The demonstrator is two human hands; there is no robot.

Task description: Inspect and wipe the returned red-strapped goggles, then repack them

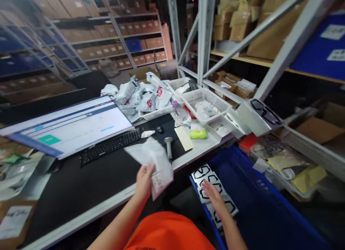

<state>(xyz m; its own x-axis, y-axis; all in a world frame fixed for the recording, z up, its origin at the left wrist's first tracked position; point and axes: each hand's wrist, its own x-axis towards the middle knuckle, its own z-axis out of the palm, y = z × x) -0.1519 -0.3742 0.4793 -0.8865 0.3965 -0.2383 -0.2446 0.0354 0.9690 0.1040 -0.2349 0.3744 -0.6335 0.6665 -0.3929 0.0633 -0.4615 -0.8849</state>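
Note:
My left hand (pixel 144 180) grips a white plastic mailer bag (pixel 153 160), holding it up above the front edge of the dark desk mat (pixel 81 185). My right hand (pixel 212 194) reaches down with fingers stretched out onto a stack of white cards with black outline shapes (pixel 212 190), which lie at the near end of a blue bin (pixel 250 199). A handheld barcode scanner (pixel 169 147) lies on the desk just behind the bag.
A monitor (pixel 67 126) and black keyboard (pixel 110 145) stand at the left. A heap of white mailer bags (pixel 142 97) and white baskets (pixel 206 104) sit at the back. A green pack (pixel 198 133) lies on the desk. Metal shelving posts (pixel 205 34) rise on the right.

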